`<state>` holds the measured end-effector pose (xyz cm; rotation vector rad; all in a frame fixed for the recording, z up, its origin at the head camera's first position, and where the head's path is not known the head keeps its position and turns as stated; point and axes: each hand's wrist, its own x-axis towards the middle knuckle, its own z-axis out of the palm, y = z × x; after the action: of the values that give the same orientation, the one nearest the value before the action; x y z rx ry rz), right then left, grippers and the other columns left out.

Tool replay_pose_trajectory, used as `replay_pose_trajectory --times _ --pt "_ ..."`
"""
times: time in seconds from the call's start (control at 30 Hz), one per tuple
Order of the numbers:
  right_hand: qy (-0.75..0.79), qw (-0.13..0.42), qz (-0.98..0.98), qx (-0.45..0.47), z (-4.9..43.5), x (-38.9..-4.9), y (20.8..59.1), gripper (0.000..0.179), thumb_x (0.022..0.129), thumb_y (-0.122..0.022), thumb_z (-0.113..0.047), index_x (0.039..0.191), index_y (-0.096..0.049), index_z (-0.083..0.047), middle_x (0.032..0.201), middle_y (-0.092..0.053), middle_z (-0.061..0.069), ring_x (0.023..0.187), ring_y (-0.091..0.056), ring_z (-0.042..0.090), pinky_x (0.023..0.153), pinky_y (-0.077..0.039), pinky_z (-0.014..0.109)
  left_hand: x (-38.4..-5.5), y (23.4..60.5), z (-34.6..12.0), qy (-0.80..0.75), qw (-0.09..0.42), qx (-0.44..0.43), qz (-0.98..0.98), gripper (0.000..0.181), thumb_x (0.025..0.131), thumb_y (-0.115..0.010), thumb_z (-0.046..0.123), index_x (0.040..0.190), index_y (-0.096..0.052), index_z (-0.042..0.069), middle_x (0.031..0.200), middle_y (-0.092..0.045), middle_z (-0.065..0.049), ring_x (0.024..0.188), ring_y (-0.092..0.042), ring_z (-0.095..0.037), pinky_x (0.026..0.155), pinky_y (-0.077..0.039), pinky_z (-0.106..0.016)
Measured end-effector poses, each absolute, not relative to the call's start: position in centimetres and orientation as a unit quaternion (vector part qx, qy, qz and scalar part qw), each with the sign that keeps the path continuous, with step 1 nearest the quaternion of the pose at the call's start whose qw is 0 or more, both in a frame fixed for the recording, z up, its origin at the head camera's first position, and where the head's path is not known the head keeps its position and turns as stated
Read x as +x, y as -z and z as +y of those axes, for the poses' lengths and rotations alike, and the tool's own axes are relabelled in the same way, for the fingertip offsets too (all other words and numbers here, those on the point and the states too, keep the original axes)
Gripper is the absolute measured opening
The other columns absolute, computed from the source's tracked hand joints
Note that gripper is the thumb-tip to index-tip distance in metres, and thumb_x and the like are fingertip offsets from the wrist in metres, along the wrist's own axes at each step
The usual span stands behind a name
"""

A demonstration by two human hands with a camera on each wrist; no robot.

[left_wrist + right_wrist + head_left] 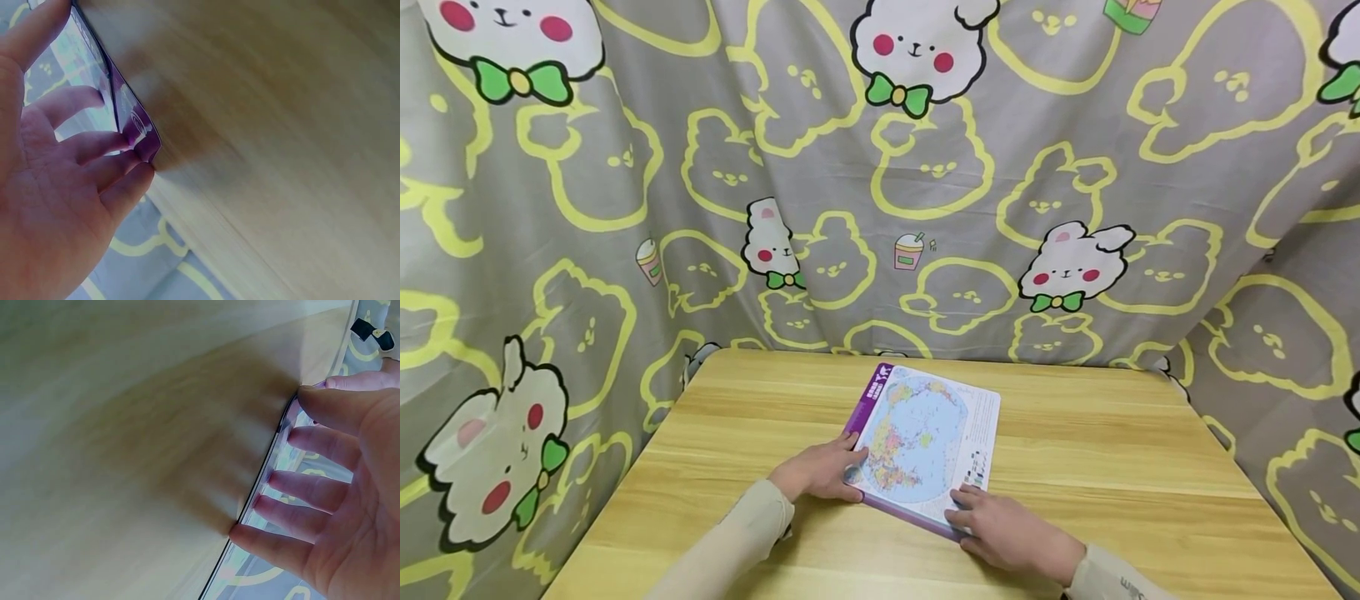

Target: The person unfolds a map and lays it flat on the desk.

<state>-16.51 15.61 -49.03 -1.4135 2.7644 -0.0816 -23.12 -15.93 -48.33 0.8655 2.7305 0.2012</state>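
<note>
A flat, rectangular world map board (928, 433) with rounded corners and a purple border lies on the wooden table, turned slightly askew. My left hand (822, 468) is at its left edge and near-left corner, fingertips touching the purple border. In the left wrist view that border (140, 128) shows what looks like two layers at the edge. My right hand (1011, 532) rests its fingertips on the near-right corner. From the right wrist, the fingers (312, 487) appear nearly straight against the board's thin dark edge. Whether the board is one piece or several layers, I cannot tell.
The light wooden table (1112, 458) spreads out on both sides of the board. A grey curtain (940, 192) with yellow outlines and white rabbit faces hangs behind the table's far edge and along both sides.
</note>
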Motion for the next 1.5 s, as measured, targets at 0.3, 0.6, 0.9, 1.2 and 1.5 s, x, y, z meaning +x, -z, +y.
replay_pose_trajectory --times 0.3,0.6,0.9,1.2,1.5 --pt "0.030 0.025 0.891 -0.451 15.59 -16.63 48.88 0.035 0.091 -0.063 -0.026 0.123 -0.064 -0.012 0.129 -0.056 0.018 0.120 -0.051 0.034 0.092 -0.049 0.043 -22.97 48.07 -16.02 -0.075 0.139 0.305 0.939 0.076 0.082 -0.069 0.046 0.142 -0.044 0.007 0.151 -0.026 -0.020 0.139 -0.024 -0.034 0.108 -0.030 -0.046" --pt "0.028 0.033 0.896 -0.442 15.48 -16.81 48.73 0.036 0.090 -0.063 -0.026 0.123 -0.064 -0.012 0.130 -0.055 0.017 0.121 -0.051 0.034 0.093 -0.048 0.043 -22.97 48.02 -16.03 -0.064 0.141 0.298 0.942 0.078 0.081 -0.068 0.050 0.142 -0.043 0.008 0.152 -0.026 -0.019 0.138 -0.025 -0.034 0.107 -0.032 -0.046" --pt "0.028 0.037 0.897 -0.439 15.51 -17.05 48.70 0.036 0.090 -0.063 -0.026 0.123 -0.064 -0.011 0.131 -0.055 0.017 0.122 -0.050 0.034 0.093 -0.048 0.044 -22.96 48.26 -16.02 -0.051 0.137 0.297 0.944 0.079 0.082 -0.066 0.053 0.143 -0.043 0.008 0.151 -0.025 -0.020 0.138 -0.026 -0.034 0.108 -0.032 -0.045" --pt "0.027 0.033 0.896 -0.443 15.55 -17.20 48.74 0.036 0.090 -0.063 -0.027 0.123 -0.064 -0.012 0.131 -0.055 0.017 0.122 -0.050 0.034 0.093 -0.048 0.044 -22.78 48.07 -15.94 -0.054 0.135 0.293 0.945 0.079 0.081 -0.067 0.053 0.142 -0.043 0.008 0.151 -0.026 -0.021 0.137 -0.027 -0.035 0.108 -0.032 -0.045" --pt "0.023 0.030 0.893 -0.449 15.55 -17.32 48.66 0.035 0.090 -0.063 -0.027 0.122 -0.064 -0.011 0.129 -0.056 0.017 0.121 -0.051 0.034 0.093 -0.048 0.043 -22.76 48.24 -16.00 -0.054 0.129 0.294 0.945 0.079 0.081 -0.067 0.053 0.142 -0.044 0.008 0.150 -0.027 -0.021 0.138 -0.027 -0.034 0.107 -0.033 -0.045"
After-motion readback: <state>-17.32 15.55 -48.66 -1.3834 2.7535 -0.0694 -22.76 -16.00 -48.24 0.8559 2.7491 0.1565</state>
